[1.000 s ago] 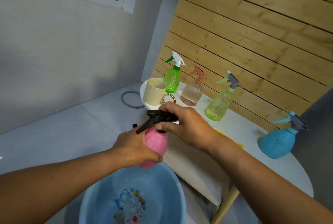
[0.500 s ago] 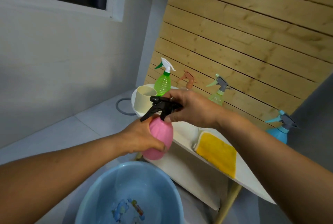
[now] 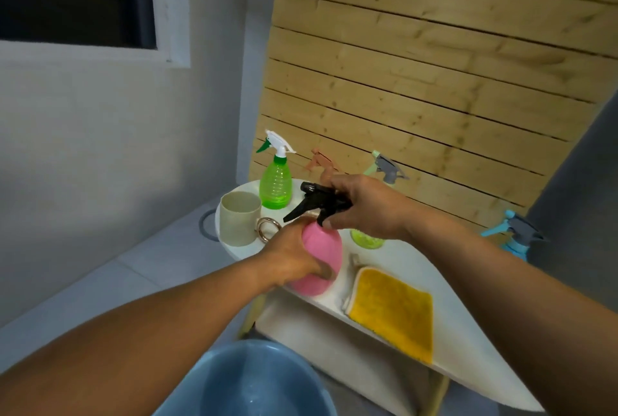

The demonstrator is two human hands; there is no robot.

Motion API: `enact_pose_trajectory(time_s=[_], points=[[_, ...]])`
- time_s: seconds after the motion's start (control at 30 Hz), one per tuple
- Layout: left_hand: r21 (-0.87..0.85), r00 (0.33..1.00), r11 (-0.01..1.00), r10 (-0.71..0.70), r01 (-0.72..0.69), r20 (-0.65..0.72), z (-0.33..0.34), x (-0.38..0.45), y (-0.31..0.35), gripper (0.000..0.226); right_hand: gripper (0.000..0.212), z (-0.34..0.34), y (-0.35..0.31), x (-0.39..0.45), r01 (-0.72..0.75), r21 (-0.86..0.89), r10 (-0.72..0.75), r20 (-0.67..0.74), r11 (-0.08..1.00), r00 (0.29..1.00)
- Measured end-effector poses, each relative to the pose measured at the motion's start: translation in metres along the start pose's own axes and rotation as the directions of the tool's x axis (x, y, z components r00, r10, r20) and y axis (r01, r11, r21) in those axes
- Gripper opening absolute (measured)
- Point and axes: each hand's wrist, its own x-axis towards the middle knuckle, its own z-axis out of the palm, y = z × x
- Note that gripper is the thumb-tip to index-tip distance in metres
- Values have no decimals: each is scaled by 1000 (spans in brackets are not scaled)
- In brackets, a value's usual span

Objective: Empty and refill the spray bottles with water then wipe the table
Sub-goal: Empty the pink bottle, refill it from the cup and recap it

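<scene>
My left hand (image 3: 294, 257) wraps the body of a pink spray bottle (image 3: 322, 257), held upright over the white table's (image 3: 418, 268) near edge. My right hand (image 3: 366, 206) grips its black trigger head (image 3: 316, 203) from above. Along the back of the table stand a green bottle (image 3: 276, 181), a brown-headed bottle (image 3: 321, 165) mostly hidden by my right hand, and a yellow-green bottle (image 3: 366, 237) with a grey head. A blue bottle (image 3: 516, 238) stands at the far right. A yellow cloth (image 3: 391, 310) lies on the table.
A beige cup (image 3: 240, 222) and a metal ring (image 3: 266, 228) sit at the table's left end. A blue basin (image 3: 247, 382) stands on the floor below my arms. A wooden slat wall (image 3: 418, 88) backs the table. A grey ring (image 3: 205, 225) lies on the floor tiles.
The pink bottle has been lifted from above the basin up and right to the table's edge, both hands still on it. The view has tilted upward.
</scene>
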Motion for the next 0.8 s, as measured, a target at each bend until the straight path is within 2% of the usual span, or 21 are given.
enact_pose_trajectory(time_s=[0.2,0.43,0.6,0.7,0.8], points=[[-38,999,998,-41,41,-5,15,12,-13,96,46,19,27,6,-66,132,75,-65,989,995],[-116,996,993,-38,28,-84,29,16,-19,96,52,29,34,7,-117,147,140,-160,982,977],[13,975,1000,-17,21,-221,44,7,-17,111,58,43,29,3,-192,153,229,-282,970,932],[-40,988,999,-29,23,-154,43,5,-18,109,65,56,31,-3,-203,253,287,-361,946,888],[-194,1000,981,-8,3,-27,35,1,-21,100,64,67,32,-7,-160,354,307,-412,922,858]])
